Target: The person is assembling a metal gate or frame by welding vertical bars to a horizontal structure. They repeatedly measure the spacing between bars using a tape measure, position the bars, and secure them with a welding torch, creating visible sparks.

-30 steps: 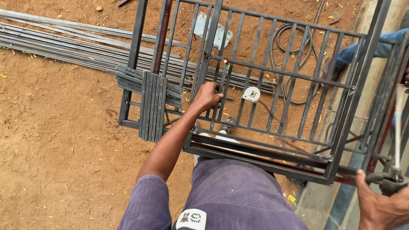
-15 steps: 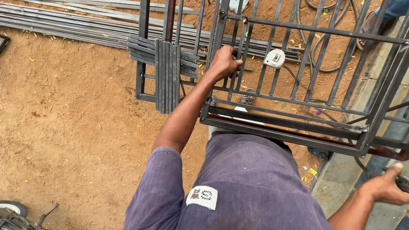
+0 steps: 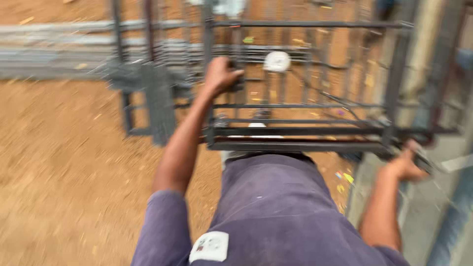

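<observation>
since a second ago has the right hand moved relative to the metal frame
Yes. The right hand was out past the corner of the metal frame, holding a dark tool; now it is closed on the frame's near right corner.

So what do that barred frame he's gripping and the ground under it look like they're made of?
The barred frame looks like welded steel bars, dark grey and unpainted, judging by its dull matt colour and thin straight sections. The left hand grips one bar. The ground looks like loose reddish-brown dirt; motion blur hides finer texture.

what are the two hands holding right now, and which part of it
The left hand grips an upright bar of the dark metal grille frame. The right hand holds the frame's near right corner.
</observation>
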